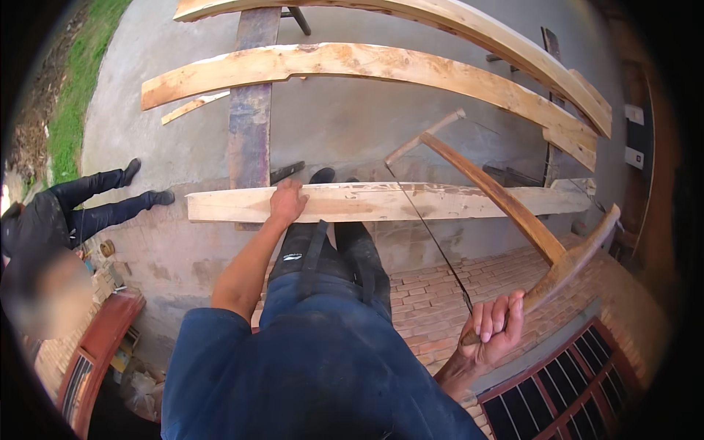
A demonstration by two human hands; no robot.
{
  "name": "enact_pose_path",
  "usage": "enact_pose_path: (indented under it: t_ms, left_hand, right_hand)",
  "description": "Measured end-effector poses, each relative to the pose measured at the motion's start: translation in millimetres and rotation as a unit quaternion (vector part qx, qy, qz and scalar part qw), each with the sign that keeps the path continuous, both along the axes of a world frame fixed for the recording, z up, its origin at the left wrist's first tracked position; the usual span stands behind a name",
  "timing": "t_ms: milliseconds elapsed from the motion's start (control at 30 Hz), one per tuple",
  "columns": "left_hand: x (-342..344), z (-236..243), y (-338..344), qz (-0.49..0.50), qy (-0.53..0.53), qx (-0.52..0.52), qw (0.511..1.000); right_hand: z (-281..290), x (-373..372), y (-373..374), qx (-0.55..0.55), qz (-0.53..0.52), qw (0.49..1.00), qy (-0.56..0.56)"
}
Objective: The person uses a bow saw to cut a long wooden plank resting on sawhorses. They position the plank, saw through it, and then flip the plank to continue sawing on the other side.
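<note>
A long pale timber plank point(352, 202) lies crosswise in front of me on low supports. My left hand point(287, 202) rests on its left part, fingers spread and holding nothing. My right hand point(496, 328) is closed round the near end of a wooden frame saw point(500, 199), at the lower right. The saw's thin dark blade runs from my fist up to the far end piece and crosses the plank in view. Whether its teeth touch the wood, I cannot tell. The saw's middle bar also passes over the plank, further right.
Beyond, two more long timbers, a curved plank point(345, 59) and a farther beam point(469, 22), lie across a stained support board point(251, 132). A wood offcut point(192, 107) is near it. Another person point(51, 213) is at far left. A red-framed barred window point(565, 381) sits at lower right.
</note>
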State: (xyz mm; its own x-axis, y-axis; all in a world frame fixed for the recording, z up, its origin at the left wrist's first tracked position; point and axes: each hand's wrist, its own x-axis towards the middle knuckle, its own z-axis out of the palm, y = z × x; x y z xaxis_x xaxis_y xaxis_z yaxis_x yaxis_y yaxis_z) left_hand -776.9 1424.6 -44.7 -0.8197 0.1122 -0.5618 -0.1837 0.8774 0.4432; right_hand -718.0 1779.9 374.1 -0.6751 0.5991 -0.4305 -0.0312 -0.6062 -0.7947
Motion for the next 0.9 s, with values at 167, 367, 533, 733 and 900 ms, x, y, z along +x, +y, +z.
enact_pose_path:
  t_ms: [167,367,533,733,900]
  left_hand:
    - [-3,-8,11,-0.049,0.019,-0.025,0.998]
    - [-9,-24,38,0.028,-0.018,-0.002,0.999]
    - [-18,-39,70,0.080,-0.044,0.054,0.994]
    - [-44,-74,62,-0.014,-0.153,0.018,0.988]
    - [-47,-69,62,-0.047,-0.226,-0.010,0.973]
  right_hand:
    - [-48,-29,5,-0.049,0.050,0.996,-0.046]
    - [-91,-54,-24,-0.063,0.100,0.988,-0.099]
    - [-115,-72,-57,-0.050,0.128,0.979,-0.148]
    - [-133,-90,-93,-0.041,0.143,0.972,-0.182]
    - [-138,-95,-108,-0.014,0.172,0.966,-0.191]
